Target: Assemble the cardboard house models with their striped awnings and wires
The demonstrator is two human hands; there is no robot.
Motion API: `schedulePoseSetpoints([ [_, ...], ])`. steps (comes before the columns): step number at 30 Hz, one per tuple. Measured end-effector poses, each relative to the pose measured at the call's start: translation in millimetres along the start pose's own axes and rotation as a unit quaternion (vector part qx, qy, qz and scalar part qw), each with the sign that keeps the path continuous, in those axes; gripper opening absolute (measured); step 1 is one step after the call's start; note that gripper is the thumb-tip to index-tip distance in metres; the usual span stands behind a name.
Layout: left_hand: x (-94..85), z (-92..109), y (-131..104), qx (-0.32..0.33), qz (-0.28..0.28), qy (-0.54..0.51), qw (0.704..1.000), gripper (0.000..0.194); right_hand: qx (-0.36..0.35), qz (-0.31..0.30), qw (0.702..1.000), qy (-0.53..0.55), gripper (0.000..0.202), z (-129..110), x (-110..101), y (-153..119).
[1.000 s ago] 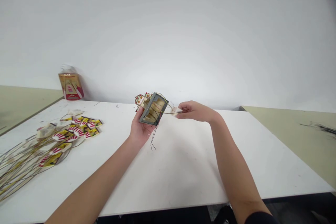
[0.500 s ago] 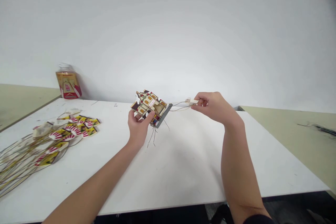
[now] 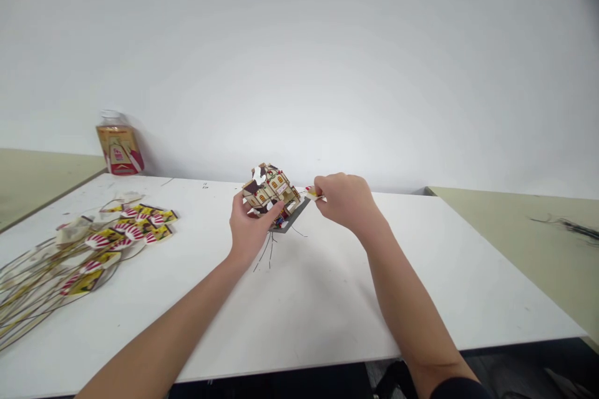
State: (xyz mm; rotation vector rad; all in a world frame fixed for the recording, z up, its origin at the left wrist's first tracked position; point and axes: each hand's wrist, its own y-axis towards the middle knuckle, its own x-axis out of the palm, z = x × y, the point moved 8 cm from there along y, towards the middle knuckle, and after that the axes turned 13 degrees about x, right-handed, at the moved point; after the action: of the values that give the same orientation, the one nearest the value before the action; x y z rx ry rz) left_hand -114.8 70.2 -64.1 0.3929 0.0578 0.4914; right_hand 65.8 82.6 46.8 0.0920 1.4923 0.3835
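Observation:
A small model house (image 3: 274,192) with orange windows, brown roof parts and a grey base (image 3: 296,217) is held tilted above the table. My left hand (image 3: 250,224) is closed around its left side, thumb across the front. Thin dark wires (image 3: 269,251) dangle from under the base. To the right of the house, my right hand (image 3: 344,199) pinches a small flat piece (image 3: 314,194) with red, white and yellow on it. Short wires run between that piece and the house. The fingers hide most of the piece.
On the left of the white table (image 3: 299,324) lies a pile of red-and-white striped, yellow pieces (image 3: 133,230) with long wires. A bottle with a red and tan label (image 3: 119,149) stands at the back left by the wall. A bundle of dark wires (image 3: 573,227) rests on the right-hand surface.
My right hand has moved left, closer to the house, turning the piece so its coloured side shows. My left hand has tilted the house, and its roof now shows more.

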Motion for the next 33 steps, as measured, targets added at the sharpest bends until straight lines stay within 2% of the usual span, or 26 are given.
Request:
schedulePoseSetpoints([
  [5, 3.4, -3.1, -1.2, -0.028, 0.002, -0.029, 0.999, 0.071, -0.055, 0.013, 0.998, 0.007, 0.009, -21.4, 4.9, -2.0],
  [13, 12.6, -2.2, -3.6, -0.060, -0.014, -0.115, 0.991, 0.068, -0.121, 0.033, 0.992, 0.008, 0.018, -36.9, 17.2, -1.9],
  [18, 13.4, -4.3, -5.2, -0.080, -0.019, -0.127, 0.989, 0.064, -0.130, 0.018, 0.991, 0.035, 0.024, -37.2, 16.3, -3.1],
  [23, 14.0, -4.7, -5.8, -0.098, -0.014, -0.141, 0.985, 0.062, -0.119, -0.015, 0.986, 0.116, 0.022, -29.8, 9.0, -4.7],
  [27, 17.6, -6.0, -6.8, -0.126, -0.017, -0.169, 0.977, 0.060, -0.139, -0.046, 0.972, 0.182, 0.023, -28.5, 7.2, -7.4],
  [33, 23.8, -12.2, -9.2, -0.159, -0.023, -0.241, 0.957, 0.056, -0.164, -0.065, 0.965, 0.194, 0.022, -34.5, 9.3, -9.3],
])
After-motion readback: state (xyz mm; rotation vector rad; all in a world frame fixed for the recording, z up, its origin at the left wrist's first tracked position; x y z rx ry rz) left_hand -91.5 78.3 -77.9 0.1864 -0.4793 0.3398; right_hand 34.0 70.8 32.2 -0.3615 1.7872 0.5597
